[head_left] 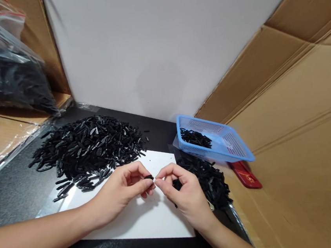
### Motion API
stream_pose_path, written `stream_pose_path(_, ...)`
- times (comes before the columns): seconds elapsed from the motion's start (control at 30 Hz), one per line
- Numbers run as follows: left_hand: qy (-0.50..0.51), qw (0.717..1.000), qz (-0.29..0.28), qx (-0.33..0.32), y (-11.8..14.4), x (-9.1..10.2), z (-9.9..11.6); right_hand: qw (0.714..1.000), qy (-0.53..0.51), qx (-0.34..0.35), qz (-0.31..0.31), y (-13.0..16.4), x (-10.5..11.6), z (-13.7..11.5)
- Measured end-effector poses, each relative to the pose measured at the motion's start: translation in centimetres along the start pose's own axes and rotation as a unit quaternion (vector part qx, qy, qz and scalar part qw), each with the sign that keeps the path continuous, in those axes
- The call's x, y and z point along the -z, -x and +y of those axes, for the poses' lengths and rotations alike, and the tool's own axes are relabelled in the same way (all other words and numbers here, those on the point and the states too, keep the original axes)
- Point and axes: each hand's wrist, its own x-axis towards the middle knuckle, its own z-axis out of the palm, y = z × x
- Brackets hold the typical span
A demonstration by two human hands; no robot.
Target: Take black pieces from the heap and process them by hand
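Note:
Over a white sheet (128,224), my left hand (116,190) pinches a small black strip (149,177) between thumb and forefinger. My right hand (187,194) is closed in a pinch right beside the strip's end, its thumb and forefinger pressed together. What sits between those right fingertips is too small to make out. Left of the sheet and partly on it lies a large heap of flat black strips (88,148), some with pale grey faces. A second heap of black strips (213,180) lies just beyond my right hand, which partly hides it.
A blue plastic basket (237,158) holding some black strips stands at the back right. Next to it lies a red flat object (245,174). A clear bag of dark material (9,77) rests on cardboard at the left. Cardboard walls (296,126) close off the right side.

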Motion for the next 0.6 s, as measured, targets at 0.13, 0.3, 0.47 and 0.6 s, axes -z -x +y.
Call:
stream_pose_path(0.13, -0.018, 1.0, -0.008, -0.006, -0.01, 0.06, 0.34, 1.0, 0.026, 0.017, -0.004, -0.06, 0.04, 0.0)
stream_pose_path(0.3, -0.079, 0.996, -0.016, -0.023, 0.07, 0.29, 0.4, 0.998, 0.053, 0.037, -0.014, 0.05, 0.05, -0.05)
stream_pose_path(0.47, -0.182, 0.981, -0.004, -0.074, 0.22, 0.65, 0.49, 0.997, 0.058, 0.032, -0.035, 0.08, -0.01, -0.18)
stream_pose_path(0.6, -0.171, 0.983, -0.011, -0.058, 0.27, 0.33, 0.31, 0.995, 0.064, 0.047, -0.061, 0.07, -0.17, -0.61)
